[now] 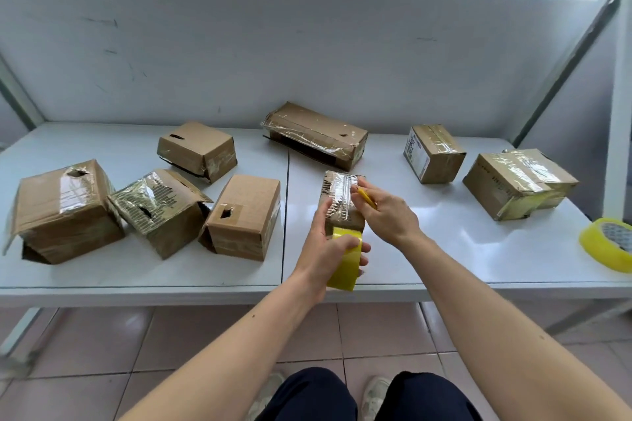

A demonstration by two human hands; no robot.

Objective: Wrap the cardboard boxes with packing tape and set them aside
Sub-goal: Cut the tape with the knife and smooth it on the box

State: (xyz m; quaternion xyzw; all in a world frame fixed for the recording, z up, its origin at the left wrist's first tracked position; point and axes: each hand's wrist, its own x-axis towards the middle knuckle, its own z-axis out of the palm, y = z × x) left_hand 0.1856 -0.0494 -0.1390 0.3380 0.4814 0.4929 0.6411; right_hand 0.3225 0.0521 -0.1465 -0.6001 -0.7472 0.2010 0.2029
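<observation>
White tabletop (444,249) against a white wall: left grip (328,246) grasps a yellow tape roll (347,267), right grip (386,212) pinches a yellow cutter (366,198) on the small box (338,191); taped boxes surround it.

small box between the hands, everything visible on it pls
The small box is brown cardboard, its top covered in shiny clear tape with a wrinkled strip down the middle. It stands on the white table near the front edge, right of the table seam. The left hand touches its left side while holding a yellow tape roll against its near end. The right hand, pinching a yellow tool, rests on its right top edge.
</observation>
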